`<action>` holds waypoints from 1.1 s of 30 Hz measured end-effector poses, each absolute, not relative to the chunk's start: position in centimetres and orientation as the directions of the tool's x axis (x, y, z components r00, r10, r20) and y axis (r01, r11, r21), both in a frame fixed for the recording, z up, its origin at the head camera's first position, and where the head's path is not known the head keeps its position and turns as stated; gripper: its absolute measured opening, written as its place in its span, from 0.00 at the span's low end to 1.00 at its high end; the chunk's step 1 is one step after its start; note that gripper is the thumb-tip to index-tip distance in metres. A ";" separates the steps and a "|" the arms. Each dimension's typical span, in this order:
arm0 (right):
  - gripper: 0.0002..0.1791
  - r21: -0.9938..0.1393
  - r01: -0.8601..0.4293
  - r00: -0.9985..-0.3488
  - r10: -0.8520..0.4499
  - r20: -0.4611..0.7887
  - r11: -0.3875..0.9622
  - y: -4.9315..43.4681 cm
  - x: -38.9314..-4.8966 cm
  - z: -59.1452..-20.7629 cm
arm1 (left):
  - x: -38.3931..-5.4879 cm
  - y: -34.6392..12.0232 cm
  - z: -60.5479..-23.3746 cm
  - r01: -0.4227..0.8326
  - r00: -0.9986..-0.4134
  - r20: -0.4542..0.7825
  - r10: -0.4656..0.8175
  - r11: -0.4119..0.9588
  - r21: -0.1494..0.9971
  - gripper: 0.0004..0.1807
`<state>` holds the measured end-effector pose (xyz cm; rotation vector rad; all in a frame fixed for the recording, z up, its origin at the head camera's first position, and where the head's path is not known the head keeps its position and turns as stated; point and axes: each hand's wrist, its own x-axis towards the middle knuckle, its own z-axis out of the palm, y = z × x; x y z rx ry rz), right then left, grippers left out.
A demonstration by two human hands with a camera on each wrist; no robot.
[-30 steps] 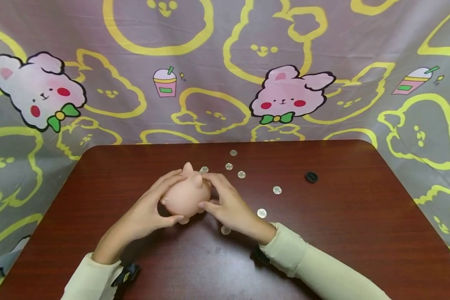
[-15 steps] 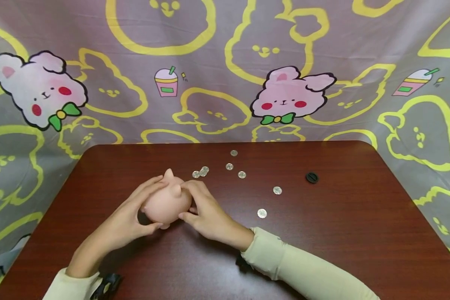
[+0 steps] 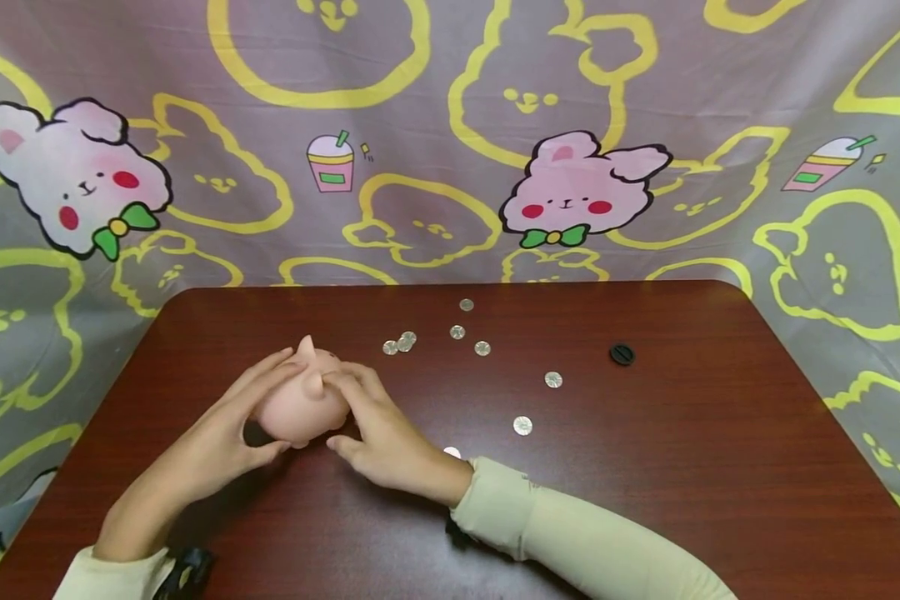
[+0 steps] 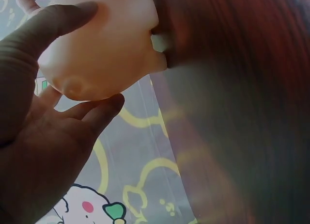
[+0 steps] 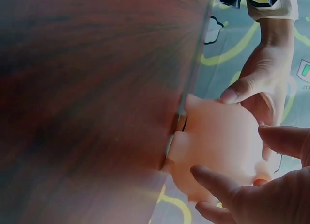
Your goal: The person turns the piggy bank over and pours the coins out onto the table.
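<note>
A pink piggy bank [image 3: 300, 412] stands upright at the left of the table, its ears up and its feet close over the wood. My left hand [image 3: 206, 442] grips its rear, thumb on the near side and fingers along the far side. Around its head end lies my right hand [image 3: 386, 446], with fingers curled over beside an ear and the thumb low at the near side. In the left wrist view the bank's rounded rear [image 4: 97, 54] shows between thumb and fingers. The right wrist view shows the bank [image 5: 218, 136] with both hands at it.
Several silver coins are scattered on the dark red table [image 3: 645, 483], among them a coin [image 3: 552, 380] right of centre and a coin [image 3: 452, 452] beside the right wrist. A round black plug [image 3: 622, 354] lies farther right. A patterned curtain [image 3: 435, 142] hangs behind.
Both hands have moved left with the piggy bank, away from the coins. A small cluster of coins behind it now shows fully. The coins and plug have stayed in place.
</note>
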<state>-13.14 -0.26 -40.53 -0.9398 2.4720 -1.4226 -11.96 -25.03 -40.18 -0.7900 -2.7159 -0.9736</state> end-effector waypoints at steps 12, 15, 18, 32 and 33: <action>0.40 -0.803 -0.439 -0.799 -0.584 0.144 0.403 -1.0 -13.4 -40.9 | -12.4 -25.7 -40.4 0.519 -0.855 0.331 0.400 0.665 0.537 0.58; 0.40 -0.800 -0.438 -0.799 -0.585 0.136 0.411 -0.9 -13.5 -40.8 | -12.3 -25.7 -40.3 0.483 -0.875 0.308 0.373 0.702 0.523 0.57; 0.39 -0.791 -0.440 -0.798 -0.590 0.127 0.426 -0.5 -13.7 -40.6 | -12.0 -25.3 -40.0 0.414 -0.909 0.266 0.321 0.773 0.481 0.55; 0.38 -0.730 -0.411 -0.849 -0.520 0.088 0.547 8.9 -15.0 -38.4 | -10.8 -22.4 -39.1 0.336 -0.911 0.303 0.281 0.930 0.149 0.45; 0.38 -0.715 -0.402 -0.861 -0.503 0.082 0.572 9.9 -15.0 -38.3 | -10.6 -22.2 -39.1 0.327 -0.913 0.299 0.276 0.935 0.135 0.45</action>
